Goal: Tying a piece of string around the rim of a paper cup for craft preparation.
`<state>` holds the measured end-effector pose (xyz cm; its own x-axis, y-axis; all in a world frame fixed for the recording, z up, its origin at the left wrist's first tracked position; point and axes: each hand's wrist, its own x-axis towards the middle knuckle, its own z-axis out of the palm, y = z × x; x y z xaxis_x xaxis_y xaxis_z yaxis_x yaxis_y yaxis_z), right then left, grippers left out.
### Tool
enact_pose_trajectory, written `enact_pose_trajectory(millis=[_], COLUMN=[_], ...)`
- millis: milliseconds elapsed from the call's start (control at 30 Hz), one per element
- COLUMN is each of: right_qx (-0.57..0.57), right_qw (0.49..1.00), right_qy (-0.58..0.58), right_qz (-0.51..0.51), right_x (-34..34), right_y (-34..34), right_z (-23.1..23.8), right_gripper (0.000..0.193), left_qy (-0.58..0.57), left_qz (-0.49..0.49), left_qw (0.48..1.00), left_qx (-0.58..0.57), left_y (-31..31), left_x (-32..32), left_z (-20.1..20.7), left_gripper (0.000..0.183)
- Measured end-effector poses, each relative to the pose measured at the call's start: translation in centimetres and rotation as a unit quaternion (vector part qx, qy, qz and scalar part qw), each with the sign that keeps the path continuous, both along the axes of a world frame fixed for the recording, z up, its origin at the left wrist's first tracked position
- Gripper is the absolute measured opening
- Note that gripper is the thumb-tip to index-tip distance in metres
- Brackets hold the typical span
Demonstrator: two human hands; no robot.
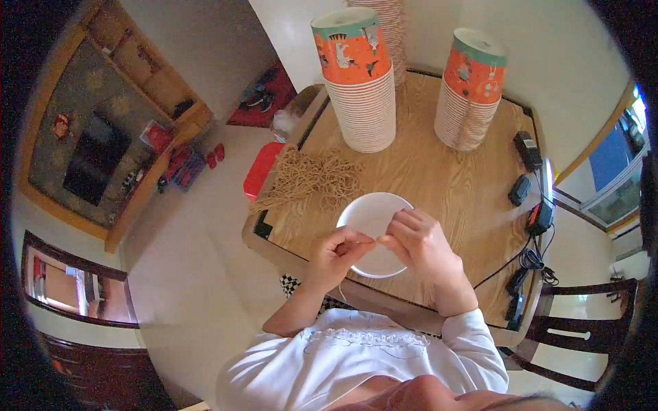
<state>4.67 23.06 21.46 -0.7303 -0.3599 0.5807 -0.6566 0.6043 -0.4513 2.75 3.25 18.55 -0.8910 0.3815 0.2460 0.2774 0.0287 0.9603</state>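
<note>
In front of me on the table is a white paper bucket (370, 207), its round mouth facing up. Both hands meet over it, fingertips almost touching. My left hand (337, 255) is closed in a pinch at the bucket's near left side. A thin pale cord (342, 291) hangs below that hand, past the table edge. My right hand (419, 241) is also closed, thumb and fingers pressed together over the right of the mouth. What lies between its fingertips is too small to make out. A loose heap of tan twine (319, 179) lies just beyond the left hand.
Two tall stacks of orange-and-green printed paper buckets, one left (360, 82) and one right (471, 89), stand on the wooden table (425, 171). Another stack (387, 27) rises behind. Black adapters and cables (528, 151) line the right edge. A chair (582, 329) stands right; a red container (262, 171) left.
</note>
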Motion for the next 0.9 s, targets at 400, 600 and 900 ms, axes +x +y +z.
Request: enact_pose_trajectory(millis=[400, 600, 900], right_qx=[0.001, 0.021, 0.044], right_qw=[0.999, 0.999, 0.973], right_qy=[0.029, 0.008, -0.215], right_qz=[0.040, 0.037, -0.077], right_x=[-0.6, -1.1, -2.0], right_y=[0.1, 0.3, 2.0], right_z=[0.3, -0.1, -0.9], right_gripper=[0.014, 0.012, 0.012], left_qy=[-0.047, -0.017, 0.168], left_qz=[-0.011, 0.034, -0.012], left_qw=[0.998, 0.999, 0.955], left_qx=[-0.036, -0.024, -0.243], left_y=[-0.4, 0.6, 2.8], left_x=[-0.1, 0.0, -2.8], left_z=[0.6, 0.8, 2.0], left_gripper=[0.008, 0.009, 0.012])
